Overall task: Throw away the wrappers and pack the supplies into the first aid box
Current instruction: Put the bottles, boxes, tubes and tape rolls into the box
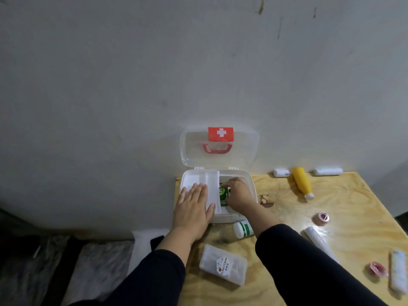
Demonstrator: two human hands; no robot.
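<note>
The white first aid box (pixel 251 180) stands open at the table's far left corner, its clear lid (pixel 189 151) with a red cross leaning on the wall. My left hand (pixel 194 206) lies flat, fingers spread, on the white inner tray (pixel 212 180) over the box's left half. My right hand (pixel 237 195) reaches into the right half and grips a green packet (pixel 222 193). A white bottle with a green label (pixel 242 228) lies just in front of the box.
On the wooden table (pixel 353 206) lie a cling film box (pixel 223 267), a yellow bottle (pixel 302 182), two bandage rolls (pixel 281 173) (pixel 328 171) at the back, two pink tape rolls (pixel 321 218) (pixel 378 269) and white wrapped rolls (pixel 318 239) (pixel 398 272) at the right.
</note>
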